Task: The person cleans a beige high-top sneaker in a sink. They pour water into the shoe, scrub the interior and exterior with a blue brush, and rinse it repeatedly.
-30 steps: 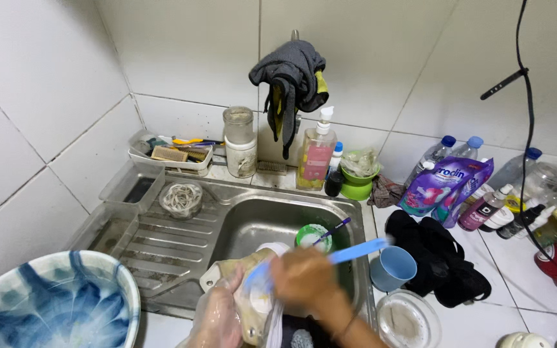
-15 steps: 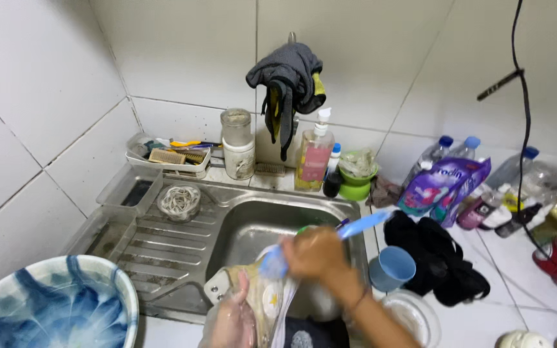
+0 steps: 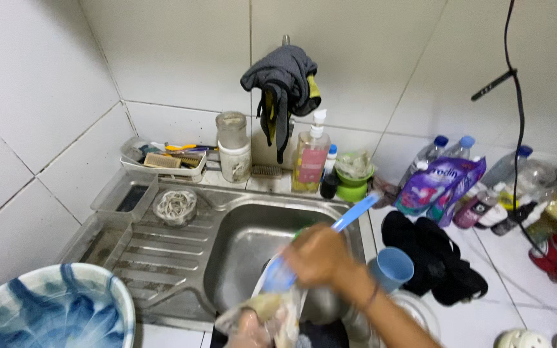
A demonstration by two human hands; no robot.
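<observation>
Our right hand clenched a blue spoon, handle angled up-right over the sink; its bowl met a plastic bag. Our left hand grasped that bag below.

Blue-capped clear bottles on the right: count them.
3. Two bottles stand side by side behind the purple pouch; a third stands further right by the black cord. Others may be hidden in the clutter.

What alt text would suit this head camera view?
Over a steel sink, the right hand grips a blue brush against a pale plastic bag held by the left hand. A blue cup stands beside them.
</observation>
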